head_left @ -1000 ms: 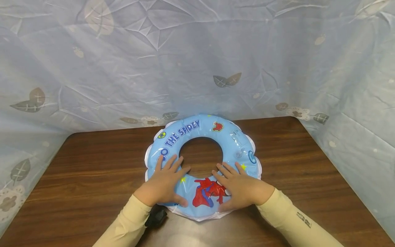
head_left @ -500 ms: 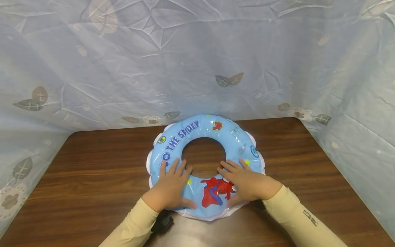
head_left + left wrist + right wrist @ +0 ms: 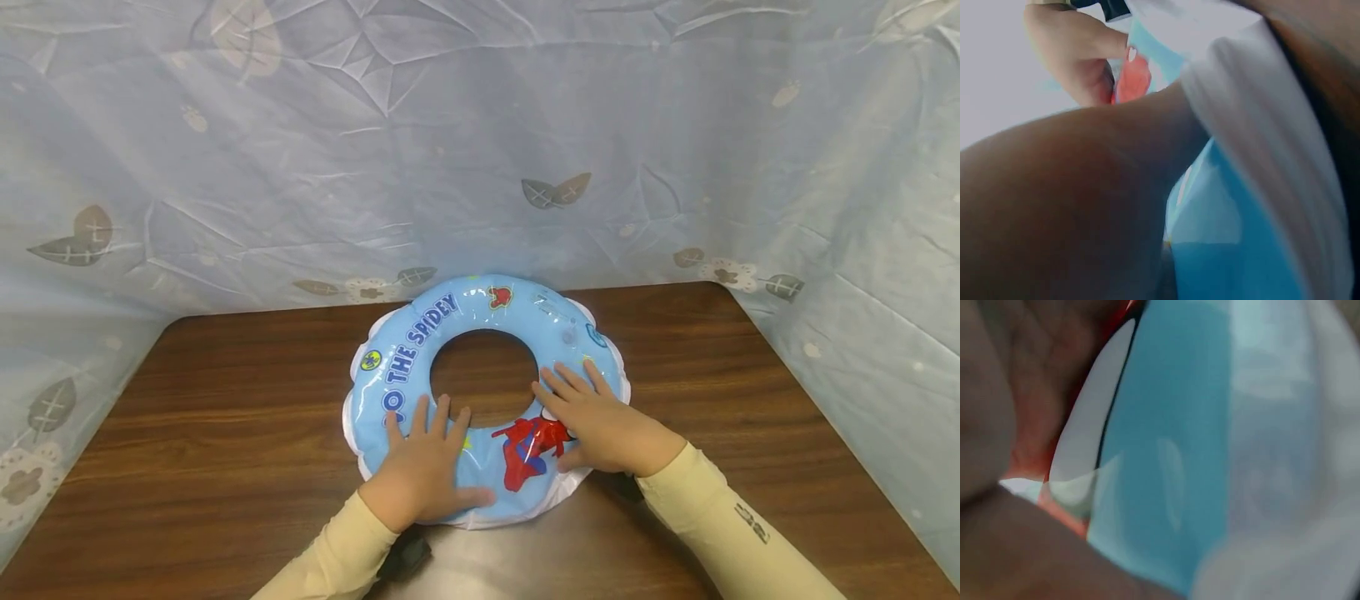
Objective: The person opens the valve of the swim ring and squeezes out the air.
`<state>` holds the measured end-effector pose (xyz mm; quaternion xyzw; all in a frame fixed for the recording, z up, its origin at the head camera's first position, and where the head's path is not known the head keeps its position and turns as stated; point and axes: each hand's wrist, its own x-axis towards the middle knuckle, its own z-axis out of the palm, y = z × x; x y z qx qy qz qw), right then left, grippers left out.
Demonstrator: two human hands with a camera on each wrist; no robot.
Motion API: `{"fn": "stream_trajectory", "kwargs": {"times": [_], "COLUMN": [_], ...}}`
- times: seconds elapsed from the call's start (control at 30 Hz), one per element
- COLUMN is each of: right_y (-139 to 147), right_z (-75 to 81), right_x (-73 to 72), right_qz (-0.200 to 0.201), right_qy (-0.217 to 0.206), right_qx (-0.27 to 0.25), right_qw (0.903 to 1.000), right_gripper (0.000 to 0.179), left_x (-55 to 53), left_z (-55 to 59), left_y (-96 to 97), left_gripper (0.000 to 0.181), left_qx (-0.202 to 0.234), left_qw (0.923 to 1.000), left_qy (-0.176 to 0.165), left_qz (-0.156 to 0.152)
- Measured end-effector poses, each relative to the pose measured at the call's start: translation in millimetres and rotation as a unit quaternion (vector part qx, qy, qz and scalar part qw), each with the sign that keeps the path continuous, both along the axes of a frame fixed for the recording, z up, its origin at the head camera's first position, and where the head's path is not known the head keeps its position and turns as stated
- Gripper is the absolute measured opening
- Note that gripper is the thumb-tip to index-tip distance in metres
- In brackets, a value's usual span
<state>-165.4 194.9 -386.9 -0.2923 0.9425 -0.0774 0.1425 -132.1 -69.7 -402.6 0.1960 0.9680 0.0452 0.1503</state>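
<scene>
An inflated light-blue swim ring (image 3: 375,392) with a frilly white rim lies flat on the brown table. A red and blue cartoon figure (image 3: 521,467) is printed on its near side, and lettering curves along its left. Spread over the near left part of the ring is my left hand (image 3: 420,475), fingers straight, touching its top. My right hand (image 3: 615,429) rests on the near right part, its fingers extended toward the central hole. Close up in the left wrist view, the ring's blue vinyl (image 3: 1229,250) shows beside the hand. The right wrist view has the vinyl (image 3: 1166,437) next to the palm.
The wood-grain table (image 3: 225,433) extends to both sides of the ring. A pale grey-blue curtain (image 3: 450,167) with leaf prints hangs along the back and sides. A black wrist device (image 3: 405,557) sits under my left wrist.
The swim ring has turned counterclockwise on the table: its lettering and red emblem shifted left, and the blue logo moved up and left. Both hands stay on it.
</scene>
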Motion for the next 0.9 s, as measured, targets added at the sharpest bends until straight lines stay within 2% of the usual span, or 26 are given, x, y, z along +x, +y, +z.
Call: {"fn": "stream_trajectory", "kwargs": {"times": [0.13, 0.23, 0.33, 0.43, 0.53, 0.63, 0.73, 0.9], "right_y": [2.1, 4.3, 8.3, 10.5, 8.1, 1.2, -6.0, -14.1], "right_z": [1.7, 1.0, 1.0, 5.9, 13.0, 18.5, 20.9, 16.7], "right_x": [1.3, 0.8, -0.3, 1.5, 6.1, 11.1, 15.2, 19.8], "right_qz": [-0.016, -0.044, -0.064, -0.07, -0.042, 0.009, 0.05, 0.059], "right_qy": [0.053, 0.098, 0.12, 0.121, 0.124, 0.122, 0.11, 0.05], "right_qx": [0.011, 0.022, 0.031, 0.027, 0.003, -0.036, -0.062, -0.071], "right_qw": [0.9984, 0.994, 0.9902, 0.9898, 0.9913, 0.9918, 0.9907, 0.9945], "right_gripper": [0.095, 0.089, 0.083, 0.077, 0.074, 0.072, 0.078, 0.092], "left_x": [6.7, 12.5, 14.7, 10.4, 2.6, -5.6, -11.5, -17.6], "left_z": [3.7, 6.9, 12.2, 18.5, 23.1, 25.7, 26.1, 21.1], "left_y": [5.9, 10.7, 11.0, 5.2, -5.7, -16.9, -24.7, -29.4], "left_gripper": [0.105, 0.103, 0.1, 0.096, 0.097, 0.102, 0.108, 0.114], "left_qx": [0.006, 0.024, 0.057, 0.096, 0.126, 0.133, 0.131, 0.11], "left_qw": [0.9997, 0.9994, 0.9983, 0.9939, 0.9868, 0.982, 0.9816, 0.9851], "left_qy": [0.017, 0.019, 0.01, 0.009, 0.02, 0.022, 0.015, 0.002], "left_qz": [0.015, 0.013, -0.013, -0.054, -0.1, -0.132, -0.138, -0.132]}}
